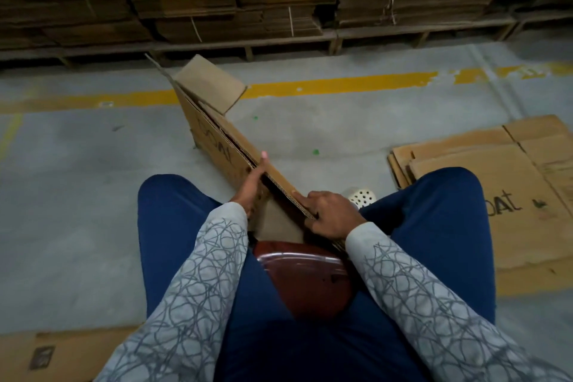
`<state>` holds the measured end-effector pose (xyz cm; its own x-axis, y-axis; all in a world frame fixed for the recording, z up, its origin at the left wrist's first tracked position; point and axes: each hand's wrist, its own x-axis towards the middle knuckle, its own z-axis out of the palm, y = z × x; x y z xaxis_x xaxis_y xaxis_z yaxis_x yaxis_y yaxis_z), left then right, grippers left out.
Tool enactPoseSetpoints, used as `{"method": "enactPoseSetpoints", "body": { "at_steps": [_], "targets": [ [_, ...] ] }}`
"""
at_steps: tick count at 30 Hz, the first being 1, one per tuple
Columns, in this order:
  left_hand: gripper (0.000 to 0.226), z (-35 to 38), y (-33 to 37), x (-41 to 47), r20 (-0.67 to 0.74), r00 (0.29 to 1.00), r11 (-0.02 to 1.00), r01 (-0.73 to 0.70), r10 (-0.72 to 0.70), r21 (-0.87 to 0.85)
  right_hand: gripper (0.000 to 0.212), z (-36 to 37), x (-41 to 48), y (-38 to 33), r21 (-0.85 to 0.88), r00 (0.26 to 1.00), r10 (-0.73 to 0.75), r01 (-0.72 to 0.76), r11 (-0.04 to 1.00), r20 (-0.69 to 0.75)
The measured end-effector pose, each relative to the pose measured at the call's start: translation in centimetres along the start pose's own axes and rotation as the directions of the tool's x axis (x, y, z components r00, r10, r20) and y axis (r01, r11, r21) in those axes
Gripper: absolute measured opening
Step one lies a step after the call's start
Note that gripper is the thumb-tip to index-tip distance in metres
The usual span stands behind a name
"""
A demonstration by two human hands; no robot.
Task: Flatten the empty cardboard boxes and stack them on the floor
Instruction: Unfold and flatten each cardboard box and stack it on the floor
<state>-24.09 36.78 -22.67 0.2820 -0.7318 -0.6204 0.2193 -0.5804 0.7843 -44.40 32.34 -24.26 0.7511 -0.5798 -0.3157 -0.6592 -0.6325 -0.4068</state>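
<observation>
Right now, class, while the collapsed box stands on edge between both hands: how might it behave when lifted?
Probably stiff: the collapsed box spans unsagging from floor to the left hand and right hand. Likely light: thin corrugated board. Its far flap sticks out and may swing.

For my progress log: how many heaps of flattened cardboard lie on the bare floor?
2: a stack beside the right knee, and a flat piece at the lower left edge. More may lie out of view.
</observation>
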Motion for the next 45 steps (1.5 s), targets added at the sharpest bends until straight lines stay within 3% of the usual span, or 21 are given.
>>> {"method": "enactPoseSetpoints", "body": {
  "at_steps": [3,6,8,12,15,19,22,25,27,29,31,33,36,38,43,45],
  "targets": [
    [0.081,0.5,-0.8,0.7,0.104,0.990,0.974,0.070,-0.094,0.214,0.075,0.4,0.0,0.1,-0.023,1.000,-0.015,0.015,1.000,0.002],
    [0.063,0.3,-1.2,2.0,-0.006,0.992,0.962,0.121,-0.123,0.246,0.072,0.7,0.1,0.2,-0.045,1.000,-0.028,0.028,0.999,-0.001],
    [0.060,0.0,-1.5,2.7,-0.086,0.983,0.965,0.176,-0.162,0.194,0.071,0.8,0.0,0.1,-0.038,0.999,-0.029,0.028,0.999,-0.014],
    [0.045,-0.4,-2.1,3.3,-0.090,0.966,0.969,0.247,-0.244,0.026,0.067,1.4,0.0,-0.2,-0.029,0.999,-0.020,0.019,0.999,-0.025],
    [0.067,-1.1,-3.0,4.7,-0.114,0.955,0.959,0.260,-0.273,-0.113,0.066,1.9,0.2,0.2,0.023,0.998,0.050,-0.050,0.999,-0.040],
    [0.040,-0.9,-2.2,4.1,-0.170,0.966,0.939,0.133,-0.194,-0.317,0.062,1.7,0.0,0.9,0.140,0.984,0.154,-0.141,0.980,-0.086],
    [0.059,-1.6,-2.1,4.9,-0.173,0.976,0.894,0.045,-0.135,-0.446,0.059,1.6,-0.6,1.9,0.333,0.909,0.349,-0.265,0.905,-0.227],
    [0.064,-2.5,-1.3,5.2,-0.198,0.975,0.823,-0.029,-0.103,-0.567,0.058,0.4,-0.8,2.2,0.564,0.703,0.660,-0.442,0.698,-0.266],
    [0.060,-3.0,-0.1,4.2,-0.241,0.967,0.781,-0.083,-0.088,-0.619,0.069,-0.7,-0.9,2.1,0.791,0.554,0.825,-0.452,0.413,-0.114],
    [0.052,-3.1,0.7,3.2,-0.246,0.968,0.738,-0.133,-0.047,-0.662,0.088,-1.2,-1.0,2.3,0.926,0.484,0.862,-0.374,0.048,0.151],
    [0.036,-3.3,1.1,2.3,-0.231,0.973,0.720,-0.148,-0.017,-0.678,0.101,-1.2,-1.5,2.6,0.892,0.513,0.738,-0.350,-0.288,0.439],
    [0.027,-4.1,1.3,1.8,-0.217,0.976,0.721,-0.150,0.000,-0.676,0.093,-1.4,-1.7,2.6,0.800,0.631,0.511,-0.341,-0.494,0.584],
    [0.040,-5.2,0.7,1.4,-0.163,0.986,0.763,-0.081,-0.032,-0.642,0.099,-1.4,-1.4,3.4,0.730,0.745,0.322,-0.311,-0.609,0.585],
    [0.025,-4.9,0.1,0.6,-0.117,0.991,0.804,-0.016,-0.067,-0.594,0.102,-1.2,-0.9,4.1,0.701,0.767,0.280,-0.288,-0.652,0.577],
    [0.016,-3.9,-0.1,-0.7,-0.110,0.991,0.832,0.007,-0.082,-0.555,0.030,-1.3,-0.4,3.6,0.761,0.801,0.341,-0.205,-0.615,0.491],
    [0.019,-4.0,0.0,-0.6,-0.130,0.990,0.844,-0.030,-0.048,-0.536,0.028,-1.4,0.0,3.8,0.779,0.823,0.364,-0.142,-0.611,0.436]
  ]
}}
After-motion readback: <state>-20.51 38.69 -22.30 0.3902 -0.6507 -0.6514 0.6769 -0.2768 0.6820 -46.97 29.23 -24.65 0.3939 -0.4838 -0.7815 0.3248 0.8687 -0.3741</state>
